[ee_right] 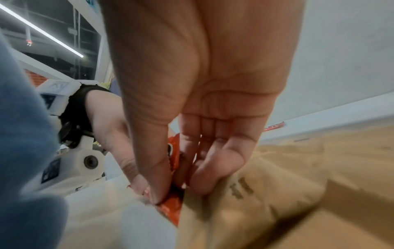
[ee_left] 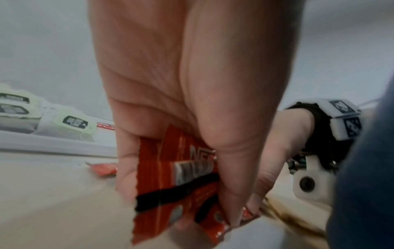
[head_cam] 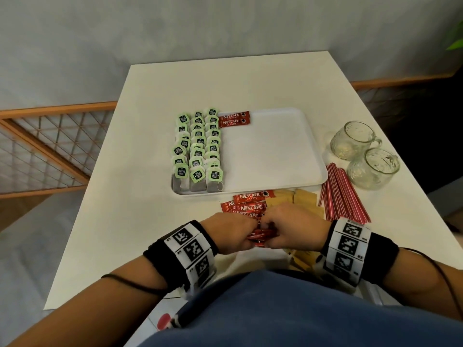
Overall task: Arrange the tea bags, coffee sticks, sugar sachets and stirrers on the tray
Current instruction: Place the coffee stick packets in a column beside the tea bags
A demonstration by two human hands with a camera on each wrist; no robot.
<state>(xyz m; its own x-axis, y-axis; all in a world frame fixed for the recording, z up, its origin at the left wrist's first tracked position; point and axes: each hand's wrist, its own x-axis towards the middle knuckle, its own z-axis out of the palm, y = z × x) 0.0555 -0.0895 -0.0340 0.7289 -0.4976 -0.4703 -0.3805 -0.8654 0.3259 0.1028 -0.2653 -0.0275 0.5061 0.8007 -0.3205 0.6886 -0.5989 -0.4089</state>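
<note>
A white tray (head_cam: 288, 156) lies mid-table. Three rows of green-tagged tea bags (head_cam: 198, 151) fill its left side, and two red coffee sticks (head_cam: 234, 119) lie at its far edge. More red coffee sticks (head_cam: 246, 204) are piled in front of the tray, beside brown sugar sachets (head_cam: 304, 197) and red striped stirrers (head_cam: 343, 194). My left hand (head_cam: 235, 235) and right hand (head_cam: 292, 227) meet at the near edge. Both pinch a small bunch of coffee sticks (ee_left: 181, 182) between thumb and fingers; the coffee sticks (ee_right: 172, 207) sit just above a sugar sachet (ee_right: 255, 193).
Two empty glass mugs (head_cam: 363, 156) stand right of the tray, close to the stirrers. A few more sugar sachets (head_cam: 300, 259) lie under my right wrist at the table's near edge. A wooden railing with netting (head_cam: 50, 146) runs left of the table.
</note>
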